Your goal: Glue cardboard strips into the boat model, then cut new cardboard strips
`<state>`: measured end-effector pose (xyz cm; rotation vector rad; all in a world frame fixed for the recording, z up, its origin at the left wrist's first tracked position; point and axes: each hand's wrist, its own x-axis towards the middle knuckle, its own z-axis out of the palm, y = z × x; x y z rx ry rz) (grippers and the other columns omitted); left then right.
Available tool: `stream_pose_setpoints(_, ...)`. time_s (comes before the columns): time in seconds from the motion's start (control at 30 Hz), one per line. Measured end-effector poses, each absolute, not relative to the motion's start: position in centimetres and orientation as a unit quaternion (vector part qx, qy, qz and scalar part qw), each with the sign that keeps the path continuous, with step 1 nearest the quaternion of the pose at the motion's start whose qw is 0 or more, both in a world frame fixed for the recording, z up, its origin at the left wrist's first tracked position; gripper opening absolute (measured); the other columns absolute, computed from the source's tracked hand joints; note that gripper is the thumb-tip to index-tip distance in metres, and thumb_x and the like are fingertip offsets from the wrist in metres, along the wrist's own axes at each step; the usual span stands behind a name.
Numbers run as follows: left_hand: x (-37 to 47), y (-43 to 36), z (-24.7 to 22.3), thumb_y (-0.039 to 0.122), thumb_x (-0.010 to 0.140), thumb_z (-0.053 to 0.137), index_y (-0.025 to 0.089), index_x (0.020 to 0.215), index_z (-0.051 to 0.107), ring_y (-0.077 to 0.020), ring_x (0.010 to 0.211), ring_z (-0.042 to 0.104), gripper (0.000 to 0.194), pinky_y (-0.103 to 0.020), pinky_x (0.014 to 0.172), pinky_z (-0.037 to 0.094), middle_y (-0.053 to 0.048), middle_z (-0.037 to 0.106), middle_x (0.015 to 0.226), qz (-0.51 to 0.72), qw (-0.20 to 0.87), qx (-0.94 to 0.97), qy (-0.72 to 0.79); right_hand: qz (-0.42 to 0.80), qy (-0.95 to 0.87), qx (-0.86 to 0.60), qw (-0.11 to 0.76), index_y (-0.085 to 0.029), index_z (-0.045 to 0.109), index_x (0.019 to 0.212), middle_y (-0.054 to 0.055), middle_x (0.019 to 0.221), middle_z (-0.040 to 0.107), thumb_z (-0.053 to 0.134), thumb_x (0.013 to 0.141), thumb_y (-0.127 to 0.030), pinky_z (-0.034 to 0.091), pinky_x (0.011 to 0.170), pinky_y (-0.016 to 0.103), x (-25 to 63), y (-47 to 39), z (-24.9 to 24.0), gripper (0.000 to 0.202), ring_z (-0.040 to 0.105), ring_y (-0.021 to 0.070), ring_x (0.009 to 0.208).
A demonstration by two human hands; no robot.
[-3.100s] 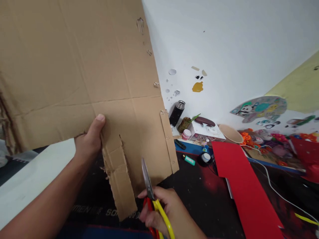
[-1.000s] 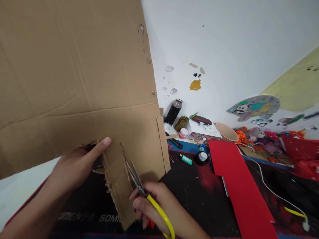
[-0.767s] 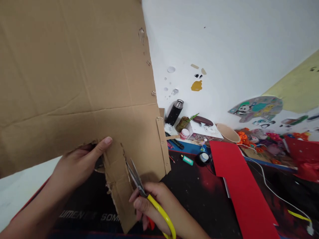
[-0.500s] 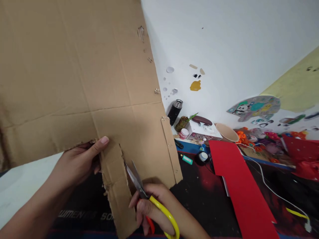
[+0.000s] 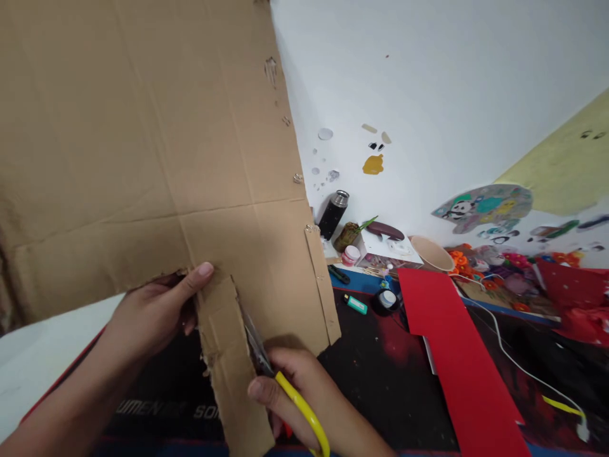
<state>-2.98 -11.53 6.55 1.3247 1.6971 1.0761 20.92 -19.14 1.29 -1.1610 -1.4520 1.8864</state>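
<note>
A big brown cardboard sheet (image 5: 200,152) fills the left half of the view, with a partly cut strip (image 5: 233,368) hanging from its lower part. My left hand (image 5: 157,304) pinches the sheet beside the top of the strip, thumb on the front face and fingers behind. In my right hand (image 5: 299,393) are scissors (image 5: 302,406) with yellow and red handles. Their blades lie in the slit along the strip's right side and look nearly closed, with the tips partly hidden by the cardboard.
Red card (image 5: 457,355) lies on the black mat (image 5: 375,374) at right, near a green lighter (image 5: 355,304). Along the white wall stand a black flask (image 5: 333,214), a pink jar (image 5: 351,255) and a white box (image 5: 387,251). A white cable (image 5: 504,349) runs at right.
The scissor blades have closed and sit further within the slit. The strip has swung slightly right, and the sheet's right edge has shifted a little left.
</note>
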Motion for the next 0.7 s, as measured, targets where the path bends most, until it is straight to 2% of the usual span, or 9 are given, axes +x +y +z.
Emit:
stream_pose_setpoints(0.13, -2.6, -11.8, 7.0, 0.1, 0.069, 0.053, 0.033, 0.03, 0.049, -0.0222, 0.036, 0.046, 0.078, -0.039, 0.051, 0.05, -0.005, 0.046, 0.034, 0.365, 0.352, 0.53, 0.68, 0.681, -0.55, -0.425, 0.231, -0.02, 0.06, 0.087, -0.005, 0.063, 0.057, 0.066, 0.085, -0.095, 0.041, 0.041, 0.017, 20.3, -18.8, 1.6, 0.075, 0.055, 0.0087, 0.046)
stream_pose_setpoints(0.23, -2.5, -12.0, 6.5, 0.101, 0.072, 0.047, 0.032, 0.033, 0.053, -0.0262, 0.043, 0.056, 0.08, -0.039, 0.057, 0.051, -0.007, 0.056, 0.04, 0.338, 0.329, 0.535, 0.701, 0.661, -0.549, -0.438, 0.266, -0.021, 0.059, 0.084, -0.006, 0.061, 0.054, 0.064, 0.083, -0.097, 0.04, 0.042, 0.018, 20.0, -18.5, 1.6, 0.077, 0.052, 0.0086, 0.045)
stream_pose_setpoints(0.33, -2.4, -12.3, 5.9, 0.1, 0.075, 0.045, 0.031, 0.033, 0.052, -0.0277, 0.044, 0.058, 0.081, -0.038, 0.054, 0.046, -0.008, 0.059, 0.042, 0.336, 0.294, 0.533, 0.719, 0.626, -0.572, -0.44, 0.295, -0.021, 0.057, 0.08, -0.006, 0.058, 0.051, 0.067, 0.089, -0.091, 0.036, 0.043, 0.019, 19.8, -18.3, 1.3, 0.071, 0.05, 0.0092, 0.047)
stream_pose_setpoints(0.47, -2.1, -12.9, 5.7, 0.098, 0.076, 0.046, 0.033, 0.028, 0.046, -0.0266, 0.038, 0.053, 0.081, -0.038, 0.051, 0.044, -0.007, 0.053, 0.035, 0.357, 0.261, 0.536, 0.719, 0.597, -0.592, -0.454, 0.295, -0.022, 0.055, 0.078, -0.005, 0.059, 0.051, 0.073, 0.092, -0.081, 0.03, 0.044, 0.021, 19.7, -18.0, 0.6, 0.063, 0.048, 0.0099, 0.049)
stream_pose_setpoints(0.7, -1.4, -13.8, 4.9, 0.09, 0.082, 0.055, 0.029, 0.037, 0.052, -0.0207, 0.037, 0.051, 0.076, -0.032, 0.046, 0.042, -0.005, 0.054, 0.037, 0.382, 0.304, 0.492, 0.72, 0.578, -0.597, -0.474, 0.291, -0.023, 0.053, 0.078, -0.006, 0.059, 0.046, 0.071, 0.095, -0.077, 0.026, 0.046, 0.023, 19.2, -17.5, 0.8, 0.06, 0.044, 0.0098, 0.05)
